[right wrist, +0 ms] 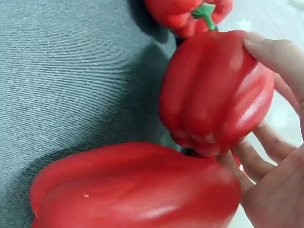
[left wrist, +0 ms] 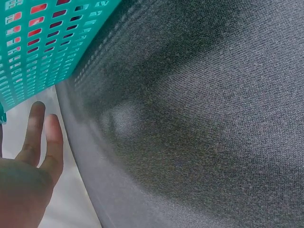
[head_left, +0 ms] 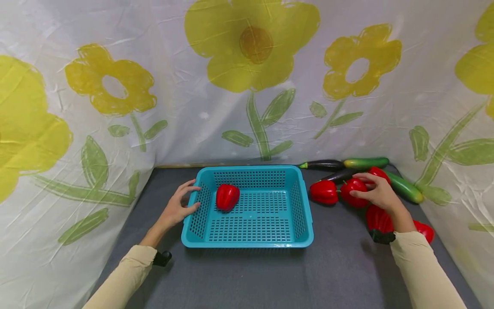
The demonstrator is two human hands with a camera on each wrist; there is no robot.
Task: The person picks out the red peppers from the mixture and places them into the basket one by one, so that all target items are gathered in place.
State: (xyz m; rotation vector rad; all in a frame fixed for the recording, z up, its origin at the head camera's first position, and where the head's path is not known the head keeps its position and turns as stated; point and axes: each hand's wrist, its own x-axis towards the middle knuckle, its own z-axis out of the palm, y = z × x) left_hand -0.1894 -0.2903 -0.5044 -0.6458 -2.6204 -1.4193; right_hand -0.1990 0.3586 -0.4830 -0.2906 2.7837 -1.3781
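My left hand [head_left: 179,207] is at the left side of a blue-green plastic basket [head_left: 247,245], its fingertips and thumb tip at the rim. In the left wrist view, two fairly straight fingers [left wrist: 33,133] show below the basket's perforated wall [left wrist: 42,52]. One red bell pepper [head_left: 227,197] lies in the basket's left part. To the basket's right, my right hand [head_left: 380,195] holds another red bell pepper [head_left: 353,193]. The right wrist view shows the thumb on the upper side of this pepper [right wrist: 213,90] and fingers behind it.
Beside the held pepper lies a red bell pepper [head_left: 324,192]. More red peppers [head_left: 378,219] are under and beside the right forearm. Behind are dark eggplants [head_left: 326,165] and green cucumbers [head_left: 405,187]. A flower-printed curtain [head_left: 173,128] borders the dark table [head_left: 247,279].
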